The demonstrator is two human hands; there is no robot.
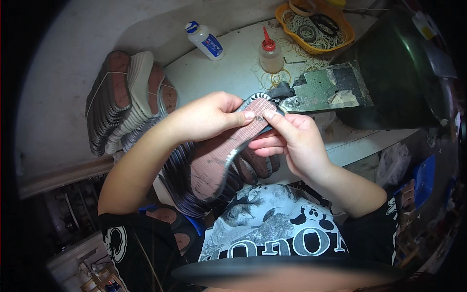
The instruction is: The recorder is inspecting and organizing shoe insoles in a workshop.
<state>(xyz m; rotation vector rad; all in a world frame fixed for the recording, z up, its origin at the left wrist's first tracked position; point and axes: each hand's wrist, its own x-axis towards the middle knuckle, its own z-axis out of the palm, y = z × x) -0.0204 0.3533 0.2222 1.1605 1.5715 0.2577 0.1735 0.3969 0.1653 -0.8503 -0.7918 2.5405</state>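
Note:
A reddish-brown shoe sole (212,164) with a dark rim lies slantwise between my hands, its far end against the dark metal head of a green machine (323,88). My left hand (214,116) grips the sole's far part from the left, thumb pressed on its face and fingers hidden beneath. From the right, my right hand (297,141) pinches the same end, with its thumb on the face near the tip and its other fingers curled under the edge. Below the held sole, a stack of dark soles (182,182) rests close to my body.
Bundled soles (108,97) stand at the left of the white table (194,78). Towards the back are a white bottle with a blue cap (206,43), a red-tipped squeeze bottle (271,57) and a yellow basket of cords (315,47). Loose rubber bands lie near the machine.

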